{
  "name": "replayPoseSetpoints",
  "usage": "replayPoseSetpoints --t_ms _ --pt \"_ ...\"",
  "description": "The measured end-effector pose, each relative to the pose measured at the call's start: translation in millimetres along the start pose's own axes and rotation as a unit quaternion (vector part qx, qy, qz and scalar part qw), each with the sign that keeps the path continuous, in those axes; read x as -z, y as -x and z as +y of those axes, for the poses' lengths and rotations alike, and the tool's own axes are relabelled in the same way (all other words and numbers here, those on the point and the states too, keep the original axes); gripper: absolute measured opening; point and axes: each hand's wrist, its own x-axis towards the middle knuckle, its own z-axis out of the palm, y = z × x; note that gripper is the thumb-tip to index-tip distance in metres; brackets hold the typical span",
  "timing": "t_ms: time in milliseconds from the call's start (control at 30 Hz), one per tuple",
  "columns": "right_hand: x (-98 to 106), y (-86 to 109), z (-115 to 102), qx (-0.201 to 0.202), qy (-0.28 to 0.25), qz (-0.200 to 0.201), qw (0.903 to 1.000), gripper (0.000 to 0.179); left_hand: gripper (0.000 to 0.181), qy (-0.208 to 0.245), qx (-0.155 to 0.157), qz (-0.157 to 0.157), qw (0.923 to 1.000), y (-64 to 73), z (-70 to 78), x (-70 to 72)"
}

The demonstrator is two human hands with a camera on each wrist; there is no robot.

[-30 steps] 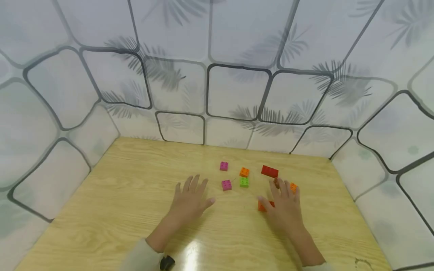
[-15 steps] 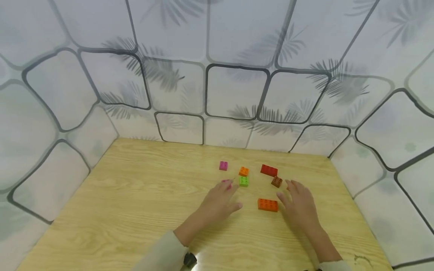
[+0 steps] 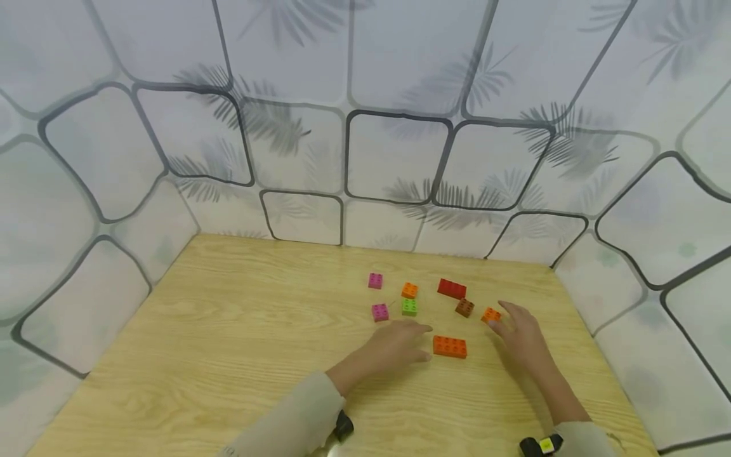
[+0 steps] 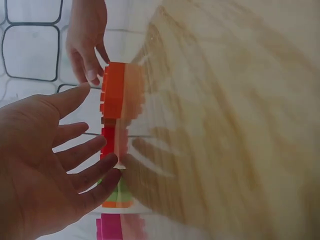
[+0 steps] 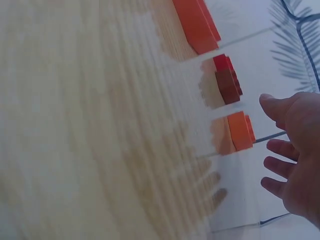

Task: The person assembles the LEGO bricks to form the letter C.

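Note:
My left hand [image 3: 394, 348] hovers just left of a long orange-red toy brick [image 3: 450, 346], its fingers spread and holding nothing. In the left wrist view, the thumb of the left hand [image 4: 50, 165] points toward that brick [image 4: 113, 90]. My right hand [image 3: 522, 336] is beside a small orange brick [image 3: 490, 315], thumb and fingers apart around its right side. The right wrist view shows a gap between the right hand [image 5: 297, 150] and the small orange brick [image 5: 240, 131]. A brown brick [image 3: 465, 308] and a dark red brick [image 3: 452, 289] lie behind, to the left of the right hand.
Two magenta bricks, one nearer [image 3: 379, 312] and one farther [image 3: 375, 280], lie behind the left hand. A lime green brick [image 3: 409, 307] sits in front of another small orange brick [image 3: 409, 290]. Patterned walls [image 3: 302, 216] enclose the wooden table [image 3: 217, 330] at back and sides.
My left hand has moved right across the table, past the nearer magenta brick, to beside the long orange-red brick. My right hand has shifted right, uncovering that brick and the brown one.

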Motion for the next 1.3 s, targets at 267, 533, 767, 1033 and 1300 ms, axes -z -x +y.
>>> replayPoseSetpoints --t_ms 267,533,767,1033,1300 --pt "-1 -7.6 20 -0.017 -0.027 -0.025 0.9992 0.064 0.052 0.042 -0.012 0.006 0.9990 -17.8 1.8 -7.1" --pt "-6 -13.3 25 -0.014 -0.011 -0.029 0.9994 0.057 0.043 0.083 -0.012 0.011 0.9965 -24.3 0.9 -7.0" --pt "-10 -15.9 25 -0.014 -0.010 -0.037 0.9992 0.055 0.037 0.104 0.001 0.012 0.9945 -27.3 1.0 -7.4" --pt "-12 -16.0 22 -0.014 -0.009 -0.035 0.9993 0.053 0.033 0.114 -0.004 0.015 0.9933 -27.4 0.6 -5.5" --pt "-14 -12.9 21 -0.001 -0.002 -0.024 0.9997 0.050 0.030 0.113 -0.004 0.019 0.9934 -23.4 0.7 -4.1"
